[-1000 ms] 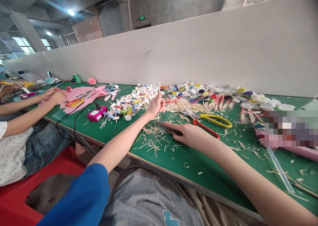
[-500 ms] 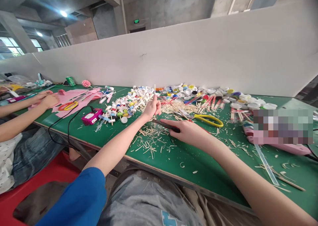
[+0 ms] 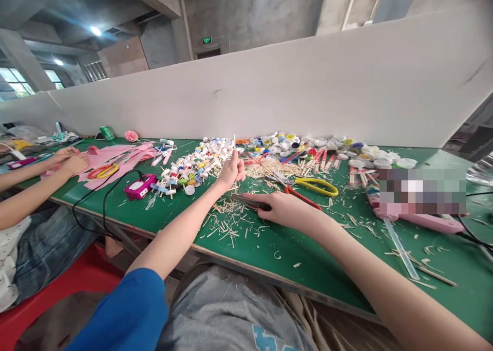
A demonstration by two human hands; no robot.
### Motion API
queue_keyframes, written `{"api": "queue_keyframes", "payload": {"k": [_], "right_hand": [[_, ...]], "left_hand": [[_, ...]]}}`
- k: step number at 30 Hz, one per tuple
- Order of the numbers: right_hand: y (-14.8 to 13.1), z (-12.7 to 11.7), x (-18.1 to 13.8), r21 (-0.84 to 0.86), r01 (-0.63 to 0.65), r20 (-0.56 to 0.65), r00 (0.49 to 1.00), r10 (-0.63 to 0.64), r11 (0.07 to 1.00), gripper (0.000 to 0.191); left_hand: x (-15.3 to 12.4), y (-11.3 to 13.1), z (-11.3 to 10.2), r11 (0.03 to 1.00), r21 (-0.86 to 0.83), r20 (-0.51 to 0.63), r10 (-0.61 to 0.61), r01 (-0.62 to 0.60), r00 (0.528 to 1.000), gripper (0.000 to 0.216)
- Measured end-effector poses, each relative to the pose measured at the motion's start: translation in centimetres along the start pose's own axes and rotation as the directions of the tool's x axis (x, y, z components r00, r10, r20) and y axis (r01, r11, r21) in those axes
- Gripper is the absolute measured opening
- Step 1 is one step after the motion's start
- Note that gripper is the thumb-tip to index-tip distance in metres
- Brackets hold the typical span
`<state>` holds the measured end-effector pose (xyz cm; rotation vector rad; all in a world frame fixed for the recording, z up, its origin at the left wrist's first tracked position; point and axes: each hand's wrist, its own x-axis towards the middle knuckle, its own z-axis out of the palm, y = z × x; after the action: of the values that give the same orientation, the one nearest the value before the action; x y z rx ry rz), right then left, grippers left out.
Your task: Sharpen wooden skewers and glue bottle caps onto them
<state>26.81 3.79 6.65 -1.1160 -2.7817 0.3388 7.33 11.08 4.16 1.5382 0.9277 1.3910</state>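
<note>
My left hand [image 3: 230, 172] is closed around a thin wooden stick [image 3: 234, 141], held upright with its top end standing above the fist. The stick's lower end shows just beneath the fingers. A knife [image 3: 252, 202] with a dark blade and black handle is in my right hand [image 3: 287, 209], its blade reaching left to the stick's lower end. Whether the edge touches the wood I cannot tell. Under both hands, pale wood shavings [image 3: 226, 222] lie scattered on the green table [image 3: 246, 261]. Scissors [image 3: 318, 186] with yellow and red handles lie just beyond my right hand.
Bottle caps on sticks [image 3: 188, 171] are heaped behind my left hand, and loose caps [image 3: 281, 144] line the white partition [image 3: 308, 84]. A pink glue gun [image 3: 431, 222] lies at right, a magenta box [image 3: 140, 186] with cables at left. Another person's hands [image 3: 73, 161] rest on pink sheets.
The view has shifted slightly, so most table items appear further left. The knife blade stays by the stick's lower end, and both hands keep their holds.
</note>
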Motion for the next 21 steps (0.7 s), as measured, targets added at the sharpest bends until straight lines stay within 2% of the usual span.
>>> {"api": "queue_keyframes", "payload": {"k": [5,7,13,21], "right_hand": [[0.9,-0.7,-0.2,0.253,-0.008,0.076,0.997,-0.012,0.968,0.056],[1.0,-1.1,-0.4,0.289,-0.025,0.105,0.994,-0.006,0.957,0.055],[0.6,-1.5,-0.6,0.251,-0.031,0.106,0.994,0.004,0.967,0.055],[0.9,-1.3,-0.5,0.138,0.030,0.003,1.000,-0.030,0.990,0.057]], "left_hand": [[-0.1,0.0,0.0,0.999,-0.032,-0.002,-0.001,0.001,1.000,0.068],[-0.2,0.0,0.0,0.999,-0.034,0.000,0.005,-0.005,1.000,0.069],[-0.2,0.0,-0.1,1.000,0.015,-0.003,-0.004,0.004,1.000,0.070],[0.2,-0.6,-0.1,1.000,-0.015,0.006,-0.022,0.022,1.000,0.070]]}}
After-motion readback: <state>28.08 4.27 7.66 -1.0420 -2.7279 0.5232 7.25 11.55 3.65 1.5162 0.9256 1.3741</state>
